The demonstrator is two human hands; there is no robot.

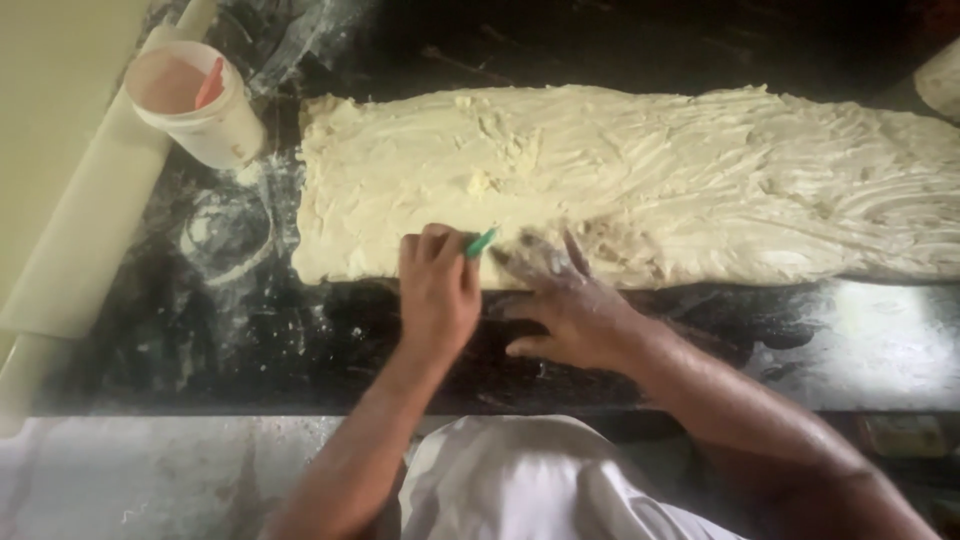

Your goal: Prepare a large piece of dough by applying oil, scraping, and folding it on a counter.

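A long sheet of pale dough [640, 180], spread with a creamy layer, lies across the dark countertop [250, 340]. My left hand [437, 290] is closed around a small green-handled tool [481, 242] at the dough's near edge. My right hand [565, 300] rests beside it with fingers spread, fingertips on the same near edge of the dough. Both hands are dusted with flour.
A white tub [205, 110] with an orange scraper [209, 84] inside stands at the back left. A long white rolling pin [90, 220] lies along the left side. Flour smears mark the counter. My white garment [520, 480] shows at the bottom.
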